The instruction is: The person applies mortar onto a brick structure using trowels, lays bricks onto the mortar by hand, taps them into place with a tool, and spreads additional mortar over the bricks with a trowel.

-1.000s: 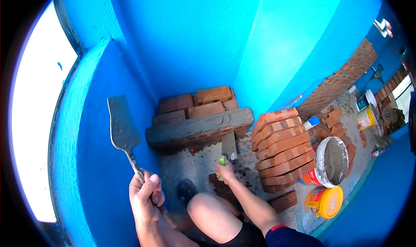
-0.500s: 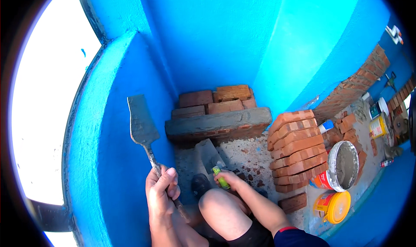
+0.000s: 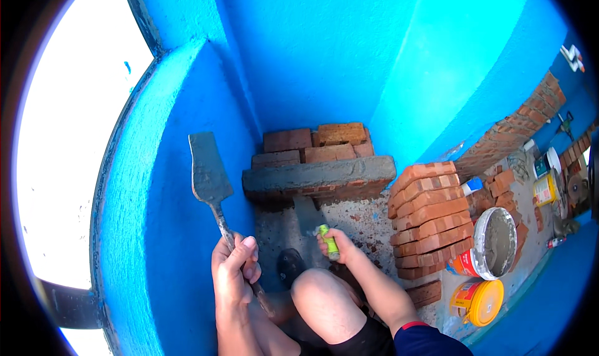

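Swinging the green-handled trowel [image 3: 329, 243] away from the knee [image 3: 319, 290] and nearer the brick step [image 3: 355, 191] since half a second ago, while barely shifting the left hand [image 3: 236, 263]. Going from the left now: clasping the rod-handled trowel [image 3: 211, 176] between thumb and curled fingers, holding its grey blade up in front of the blue wall [image 3: 178, 256], to the left of the brickwork. Moving inward, and spotting the mortar band [image 3: 318, 174] running along the front ledge of the step, looking covered from end to end and fairly smooth; still showing bare brick low on the front, though, and bare tops on the bricks [image 3: 340, 134] behind, so judging the coating as only partly done. Just below, wrapping the right hand [image 3: 339, 241] firmly around the green handle, aiming the blade forward at the foot of the step; not being able to tell from here whether touching it. Over to the right, passing the brick stack [image 3: 432, 215], then the open bucket [image 3: 480, 253], still holding grey mortar, and the yellow-lidded bucket [image 3: 485, 303] just beside it, so apparently not running out of material yet.
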`<state>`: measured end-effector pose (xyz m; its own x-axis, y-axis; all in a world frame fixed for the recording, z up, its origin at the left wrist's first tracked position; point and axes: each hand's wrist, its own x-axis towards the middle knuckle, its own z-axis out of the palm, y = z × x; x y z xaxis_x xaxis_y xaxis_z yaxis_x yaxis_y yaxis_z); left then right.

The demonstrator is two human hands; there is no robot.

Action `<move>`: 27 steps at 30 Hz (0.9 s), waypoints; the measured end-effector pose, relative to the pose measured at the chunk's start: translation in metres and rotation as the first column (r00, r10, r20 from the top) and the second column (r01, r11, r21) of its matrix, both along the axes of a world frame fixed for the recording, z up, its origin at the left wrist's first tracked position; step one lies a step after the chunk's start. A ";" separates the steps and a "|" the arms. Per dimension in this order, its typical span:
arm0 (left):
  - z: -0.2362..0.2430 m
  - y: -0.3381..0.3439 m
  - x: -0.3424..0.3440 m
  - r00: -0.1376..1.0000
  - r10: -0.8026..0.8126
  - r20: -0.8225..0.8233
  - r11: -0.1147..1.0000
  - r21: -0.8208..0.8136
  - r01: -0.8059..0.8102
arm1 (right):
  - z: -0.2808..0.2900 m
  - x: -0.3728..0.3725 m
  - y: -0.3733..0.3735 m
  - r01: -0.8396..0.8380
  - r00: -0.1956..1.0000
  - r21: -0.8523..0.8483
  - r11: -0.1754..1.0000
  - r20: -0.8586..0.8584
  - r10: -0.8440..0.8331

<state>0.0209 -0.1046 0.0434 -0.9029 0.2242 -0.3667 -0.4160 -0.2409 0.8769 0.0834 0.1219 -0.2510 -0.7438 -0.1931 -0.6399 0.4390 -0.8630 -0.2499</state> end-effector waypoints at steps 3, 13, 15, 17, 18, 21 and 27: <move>0.002 0.002 0.003 1.000 -0.014 0.004 1.000 0.001 0.014 | 0.002 0.020 0.028 0.032 0.999 -0.012 0.999 -0.023 -0.032; 0.001 0.003 0.006 1.000 -0.025 -0.006 1.000 0.015 0.025 | 0.056 0.099 0.074 0.061 0.997 0.552 0.832 0.003 -0.075; 0.003 0.006 0.005 0.999 -0.043 0.003 0.998 0.043 0.043 | 0.110 0.103 0.080 0.115 0.993 0.783 0.611 -0.099 -0.060; 0.005 0.006 0.006 0.999 -0.042 0.005 0.998 0.047 0.041 | 0.138 0.098 0.082 0.098 0.995 0.977 0.191 -0.102 0.008; 0.005 0.006 0.006 0.999 -0.041 0.001 0.998 0.049 0.041 | 0.148 0.092 0.084 0.053 0.998 0.994 -0.091 -0.050 0.038; 0.005 0.007 0.006 0.998 -0.065 -0.002 0.996 0.063 0.065 | 0.146 0.075 0.083 -0.116 0.993 0.882 -0.456 0.117 -0.028; 0.000 0.013 0.008 0.996 -0.086 -0.012 0.996 0.033 0.086 | 0.119 0.062 0.103 -0.435 0.852 0.667 -0.604 0.522 -0.037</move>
